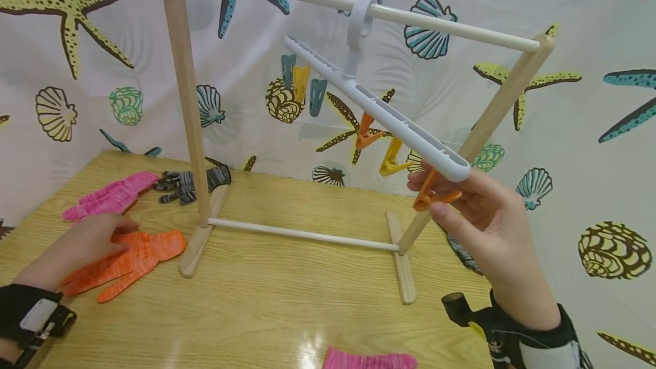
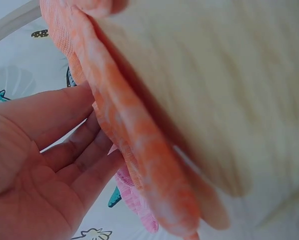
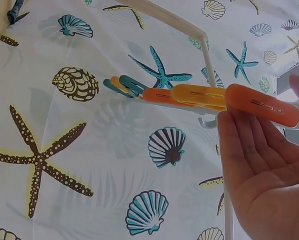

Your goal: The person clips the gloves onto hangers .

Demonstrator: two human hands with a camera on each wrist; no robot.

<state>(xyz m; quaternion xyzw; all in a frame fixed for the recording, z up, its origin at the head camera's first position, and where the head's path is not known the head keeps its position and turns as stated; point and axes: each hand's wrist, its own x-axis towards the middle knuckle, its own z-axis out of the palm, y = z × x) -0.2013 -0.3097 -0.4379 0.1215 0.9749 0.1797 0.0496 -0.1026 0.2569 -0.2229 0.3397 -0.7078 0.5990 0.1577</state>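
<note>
My left hand (image 1: pixel 94 244) lies over an orange knitted glove (image 1: pixel 148 252) on the table, its fingertips at the fabric. In the left wrist view, the glove's edge (image 2: pixel 139 145) runs past the thumb and fingers. My right hand (image 1: pixel 492 226) is raised at the near end of a white hanger (image 1: pixel 379 104), which hangs by its hook from a rack's top rail (image 1: pixel 451 26). Thumb and fingers hold the orange clothespin (image 3: pixel 262 106) clipped there. Beside it hang a yellow clothespin (image 3: pixel 197 95) and another orange clothespin (image 1: pixel 365 132).
Toward the hanger's far end are two teal clothespins (image 1: pixel 318 97) and a yellow one (image 1: pixel 301 84). A pink glove (image 1: pixel 115 192) and a grey-black glove (image 1: pixel 179 184) lie at the back left. Another pink piece (image 1: pixel 369 359) is at the front edge. The rack's wooden feet (image 1: pixel 402 266) stand on the table.
</note>
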